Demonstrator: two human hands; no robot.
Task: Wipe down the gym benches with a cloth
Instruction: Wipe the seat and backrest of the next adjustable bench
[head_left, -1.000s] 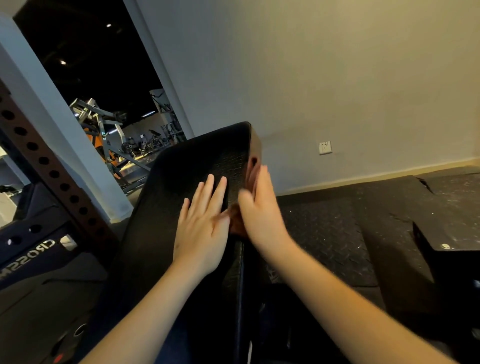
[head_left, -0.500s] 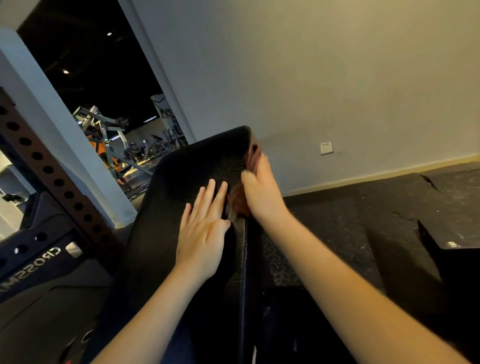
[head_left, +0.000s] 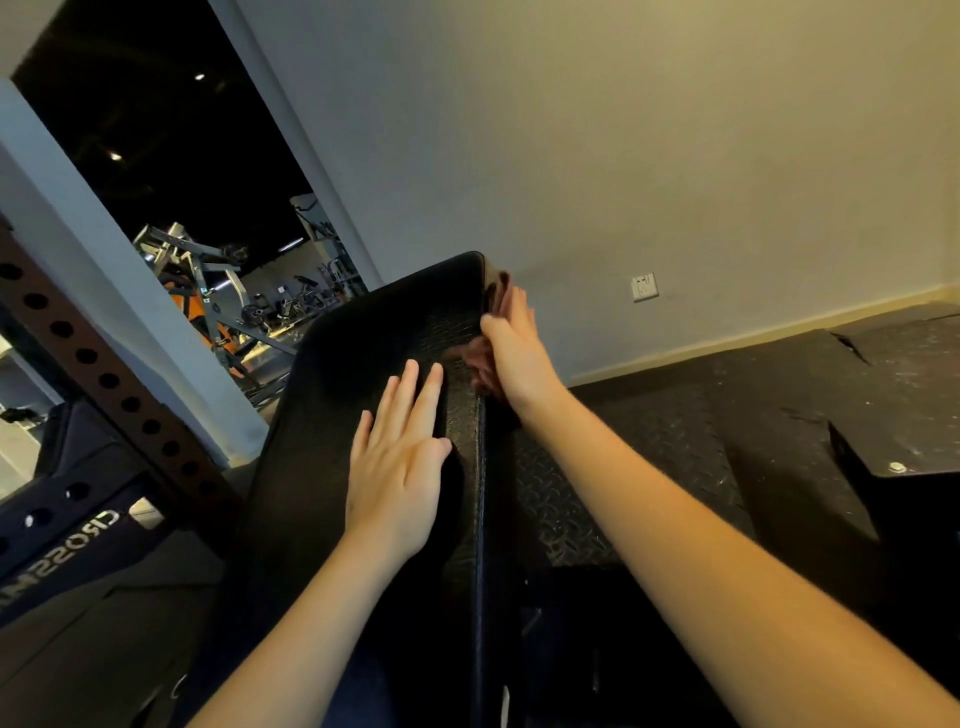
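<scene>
Fingers (head_left: 408, 389) of left hand (head_left: 397, 467): straight, slightly spread, palm flat on bench pad (head_left: 363, 332) near its right edge, forearm reaching up from the near end. Farther up, right hand (head_left: 519, 353) lies against the pad's right side edge, fingers straight and together, pointing at the far right corner, thumb over the top edge. Reddish-brown cloth (head_left: 475, 361) is bunched between that palm and the side edge. Perforated rack upright (head_left: 104, 374) left of bench. Wall socket (head_left: 644, 286) beyond.
</scene>
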